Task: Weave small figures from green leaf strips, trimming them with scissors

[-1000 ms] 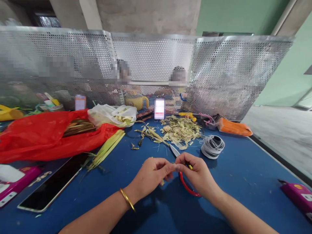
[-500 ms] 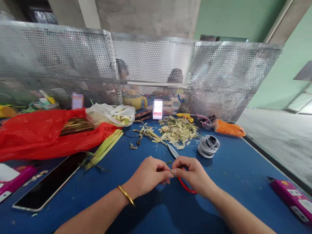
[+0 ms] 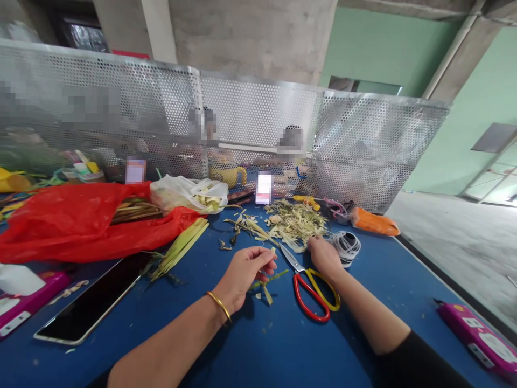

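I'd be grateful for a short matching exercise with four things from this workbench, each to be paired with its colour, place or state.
Things
1. Spool
2. Gold bangle
3. Orange packet
4. Scissors

Descriptions
A. Near the right edge of the table
B. One red handle, one yellow
C. Wound with pale cord
D. Around the wrist of the left hand

Right pairs: 1-C, 2-D, 3-A, 4-B

The right hand has moved from the left hand to the plant scraps, exposing both scissor handles.
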Available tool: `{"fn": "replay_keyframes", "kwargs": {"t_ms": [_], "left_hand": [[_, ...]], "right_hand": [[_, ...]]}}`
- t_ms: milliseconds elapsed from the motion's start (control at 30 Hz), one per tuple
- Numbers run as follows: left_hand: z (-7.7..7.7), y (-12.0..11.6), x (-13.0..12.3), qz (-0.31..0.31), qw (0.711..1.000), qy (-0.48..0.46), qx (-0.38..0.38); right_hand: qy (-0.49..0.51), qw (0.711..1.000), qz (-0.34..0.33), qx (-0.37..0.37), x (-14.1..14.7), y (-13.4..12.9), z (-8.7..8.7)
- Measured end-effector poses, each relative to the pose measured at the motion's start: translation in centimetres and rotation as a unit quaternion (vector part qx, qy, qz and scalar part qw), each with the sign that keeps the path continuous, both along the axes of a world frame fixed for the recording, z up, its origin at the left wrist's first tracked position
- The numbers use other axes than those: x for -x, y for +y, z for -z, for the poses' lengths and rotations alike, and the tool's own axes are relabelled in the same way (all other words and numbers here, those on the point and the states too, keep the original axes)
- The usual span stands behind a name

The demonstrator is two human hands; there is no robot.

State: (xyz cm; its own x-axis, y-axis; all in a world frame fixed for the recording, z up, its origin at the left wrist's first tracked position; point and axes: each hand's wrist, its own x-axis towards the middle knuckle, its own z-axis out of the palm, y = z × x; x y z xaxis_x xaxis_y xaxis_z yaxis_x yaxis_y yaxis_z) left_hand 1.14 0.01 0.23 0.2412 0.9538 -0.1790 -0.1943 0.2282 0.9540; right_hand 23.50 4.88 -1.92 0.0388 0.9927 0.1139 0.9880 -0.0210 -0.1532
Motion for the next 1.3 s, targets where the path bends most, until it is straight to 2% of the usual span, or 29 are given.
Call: {"fn": "replay_keyframes", "kwargs": {"t_ms": [100,233,367,533,633,800,933,1033,1133,1200,1233,1267,1300], "left_hand": [[0.0,0.2,0.2,-0.012,1.0,-0.013,0.002],[-0.1,0.6,0.3,-0.03,0.999,-0.021,0.0],[-0.7,1.0,-0.2,-0.008,0.999,-0.021,0.025],[-2.0,1.8,-1.9,0.056,0.995,-0.004,0.077],[-2.4,2.8,-3.2,0.104,0.986,-0.01,0.128],[-2.0,4.3,-4.8,0.193,0.957,-0.006,0.215],[-1.5,4.4,-5.0,0.24,0.936,-0.012,0.255],[-1.1,4.2,-4.5,0.242,0.93,-0.058,0.27],[-0.8,4.2,-3.6,0.218,0.93,-0.112,0.274],[-0.7,4.2,-2.9,0.193,0.936,-0.117,0.269],[-0.7,4.2,-2.6,0.182,0.94,-0.115,0.265],[-0.7,4.2,-2.3,0.174,0.943,-0.113,0.261],[-0.7,4.2,-2.0,0.168,0.945,-0.111,0.257]], "right_hand": [[-0.007,1.0,0.008,-0.012,-0.1,0.0,-0.6],[0.009,0.999,0.01,-0.047,-1.1,-0.5,-2.5],[0.019,0.995,-0.041,-0.088,-1.3,-1.9,-3.7],[0.003,0.978,-0.166,-0.129,0.0,-4.6,-2.9],[-0.013,0.963,-0.215,-0.163,0.8,-6.2,-2.1],[-0.061,0.902,-0.333,-0.268,1.7,-8.3,-1.8],[-0.083,0.872,-0.398,-0.272,2.1,-9.3,-2.2],[-0.068,0.872,-0.418,-0.247,2.3,-9.9,-2.2],[-0.057,0.875,-0.439,-0.197,2.2,-10.4,-2.1],[-0.043,0.891,-0.41,-0.188,1.7,-10.1,-2.4],[-0.032,0.912,-0.353,-0.204,1.3,-9.7,-2.7],[-0.022,0.935,-0.275,-0.224,0.9,-9.1,-3.1],[-0.015,0.956,-0.15,-0.251,0.5,-8.4,-3.6]]}}
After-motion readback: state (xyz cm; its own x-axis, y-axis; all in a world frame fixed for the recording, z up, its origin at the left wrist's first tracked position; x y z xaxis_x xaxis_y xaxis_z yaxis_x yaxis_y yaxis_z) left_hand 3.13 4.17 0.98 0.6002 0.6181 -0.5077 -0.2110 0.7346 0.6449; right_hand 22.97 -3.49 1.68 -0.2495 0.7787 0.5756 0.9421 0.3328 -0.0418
